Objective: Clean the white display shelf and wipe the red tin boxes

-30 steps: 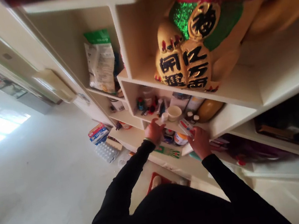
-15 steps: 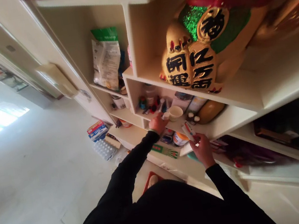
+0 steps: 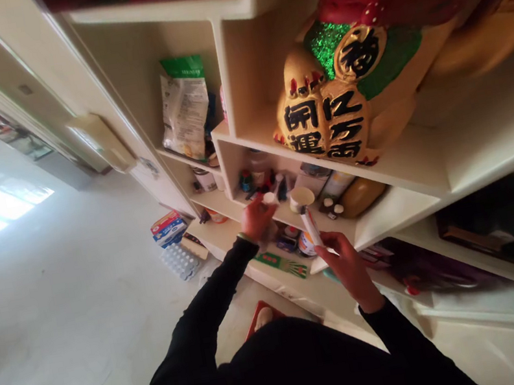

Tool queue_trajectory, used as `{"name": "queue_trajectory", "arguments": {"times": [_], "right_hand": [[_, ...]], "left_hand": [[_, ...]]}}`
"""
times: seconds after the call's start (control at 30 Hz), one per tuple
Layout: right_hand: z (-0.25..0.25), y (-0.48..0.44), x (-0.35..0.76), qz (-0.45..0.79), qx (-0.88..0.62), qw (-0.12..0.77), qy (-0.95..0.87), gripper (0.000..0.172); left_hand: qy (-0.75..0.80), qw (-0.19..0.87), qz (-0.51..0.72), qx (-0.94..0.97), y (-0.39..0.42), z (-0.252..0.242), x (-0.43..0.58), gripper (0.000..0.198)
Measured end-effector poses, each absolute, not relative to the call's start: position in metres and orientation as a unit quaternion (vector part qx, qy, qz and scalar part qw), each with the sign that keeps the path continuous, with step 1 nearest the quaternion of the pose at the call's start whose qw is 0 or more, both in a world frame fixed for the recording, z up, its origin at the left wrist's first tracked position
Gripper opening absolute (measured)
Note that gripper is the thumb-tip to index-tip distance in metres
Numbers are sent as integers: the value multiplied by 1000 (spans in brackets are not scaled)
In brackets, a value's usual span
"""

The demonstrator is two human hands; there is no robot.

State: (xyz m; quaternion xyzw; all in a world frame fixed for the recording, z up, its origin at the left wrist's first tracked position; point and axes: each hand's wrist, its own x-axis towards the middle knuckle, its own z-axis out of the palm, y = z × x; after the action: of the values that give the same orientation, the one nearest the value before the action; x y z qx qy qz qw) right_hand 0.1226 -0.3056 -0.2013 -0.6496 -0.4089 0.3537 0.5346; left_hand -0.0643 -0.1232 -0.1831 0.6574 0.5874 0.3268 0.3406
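In the open shelf compartment (image 3: 227, 158), far side: a clutter of small bottles (image 3: 260, 182). At its front edge, a white cup (image 3: 301, 198), inside not discernible, and two white-capped vials (image 3: 333, 209) just beside a rounded yellow thing (image 3: 360, 195). In the compartment to the left, a printed bag (image 3: 186, 109) with a green top, standing upright. On the shelf below, a round tin (image 3: 305, 245) with an orange and white label.

Grips a slim white-and-red box (image 3: 312, 228) in the right hand (image 3: 347, 263), fingers closed on its near end, its far end tilted up toward the white cup and just short of it. Pinches a small white pot (image 3: 268, 198) at the shelf edge with the left hand (image 3: 254, 219), just left of the cup. On the shelf above, a gold cat figure (image 3: 334, 94).
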Motion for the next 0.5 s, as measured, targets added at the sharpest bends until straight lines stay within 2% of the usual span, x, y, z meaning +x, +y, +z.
{"name": "queue_trajectory", "arguments": {"times": [0.2, 0.37, 0.5], "right_hand": [[-122, -247, 70, 528, -492, 589, -364, 62], [-56, -183, 27, 590, -337, 663, -315, 54], [-28, -136, 16, 587, -299, 694, -290, 42]], "left_hand": [[519, 282, 492, 640, -122, -105, -134, 39], [486, 202, 526, 668, -103, -39, -151, 38], [490, 143, 502, 698, -83, -1, -141, 38]]}}
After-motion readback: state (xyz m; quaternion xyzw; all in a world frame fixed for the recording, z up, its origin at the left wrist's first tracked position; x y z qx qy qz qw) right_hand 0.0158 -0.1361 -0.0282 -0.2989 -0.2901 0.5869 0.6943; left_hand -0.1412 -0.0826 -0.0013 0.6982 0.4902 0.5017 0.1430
